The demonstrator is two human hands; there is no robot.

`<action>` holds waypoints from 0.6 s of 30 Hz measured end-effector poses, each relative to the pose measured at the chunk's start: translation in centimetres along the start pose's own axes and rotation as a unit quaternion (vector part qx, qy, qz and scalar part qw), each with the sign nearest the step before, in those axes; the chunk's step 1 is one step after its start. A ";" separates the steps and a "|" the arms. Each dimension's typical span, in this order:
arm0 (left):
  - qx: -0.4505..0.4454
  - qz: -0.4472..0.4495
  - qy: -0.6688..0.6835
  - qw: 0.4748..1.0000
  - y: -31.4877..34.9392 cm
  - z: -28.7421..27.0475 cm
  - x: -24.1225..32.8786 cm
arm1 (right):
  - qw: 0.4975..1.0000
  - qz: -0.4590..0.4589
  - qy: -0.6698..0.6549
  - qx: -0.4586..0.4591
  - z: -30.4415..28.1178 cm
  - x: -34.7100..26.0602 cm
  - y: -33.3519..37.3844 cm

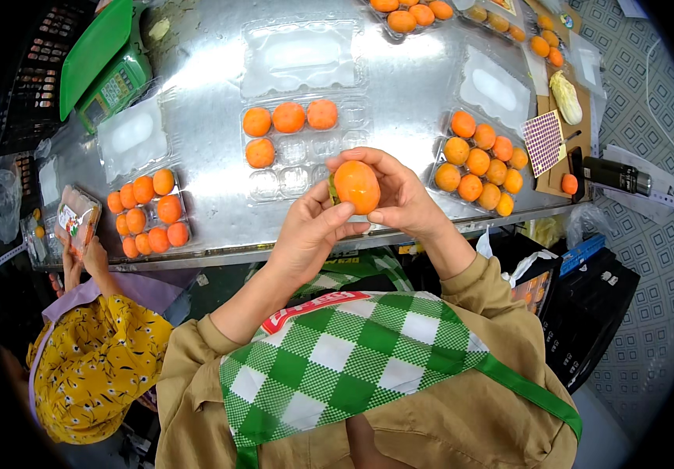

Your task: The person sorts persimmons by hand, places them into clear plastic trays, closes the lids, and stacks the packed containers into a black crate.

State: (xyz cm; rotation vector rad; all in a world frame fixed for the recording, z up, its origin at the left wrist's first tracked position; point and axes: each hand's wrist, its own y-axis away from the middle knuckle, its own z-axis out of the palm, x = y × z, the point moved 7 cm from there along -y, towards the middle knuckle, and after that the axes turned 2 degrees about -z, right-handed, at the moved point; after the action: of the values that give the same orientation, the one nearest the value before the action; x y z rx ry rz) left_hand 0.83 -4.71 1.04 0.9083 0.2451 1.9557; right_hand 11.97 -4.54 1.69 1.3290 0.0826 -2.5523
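Note:
Between both my hands, just over the table's near edge, is an orange persimmon (358, 187) with a bit of green calyx showing at its left side. My left hand (311, 232) grips it from the left and below, thumb against the fruit. On the other side my right hand (405, 199) curls its fingers over the top, thumb near the bottom. Just beyond my hands lies a clear plastic clamshell box (263, 186), its lid (299, 59) folded back. Three persimmons (288, 118) sit in its back row and one (260, 153) at the left of the middle row; the other visible cups are bare.
Filled open clamshells stand left (149, 211) and right (479, 160) on the metal table (212, 156). A green scale (114, 86) is at back left. Left of me, a co-worker in a yellow sleeve (102, 359) holds a closed pack (79, 219). A dark bottle (616, 175) lies at right.

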 end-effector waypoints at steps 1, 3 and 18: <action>0.007 0.008 -0.006 1.000 0.0 -0.1 0.0 | 1.000 -0.012 0.011 -0.009 0.2 -0.2 -0.1; 0.053 0.057 -0.057 0.995 -0.2 -0.9 0.3 | 0.998 -0.034 0.051 -0.004 0.2 -0.3 -0.1; 0.101 0.117 -0.084 0.984 0.2 -2.0 0.2 | 0.821 -0.179 0.531 0.110 1.9 -3.6 -0.4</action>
State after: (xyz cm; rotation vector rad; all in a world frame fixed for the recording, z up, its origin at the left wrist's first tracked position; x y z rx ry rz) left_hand -0.70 -4.24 -0.17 1.2769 0.2498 2.0793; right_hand 12.36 -3.77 5.67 2.8933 0.2660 -1.7140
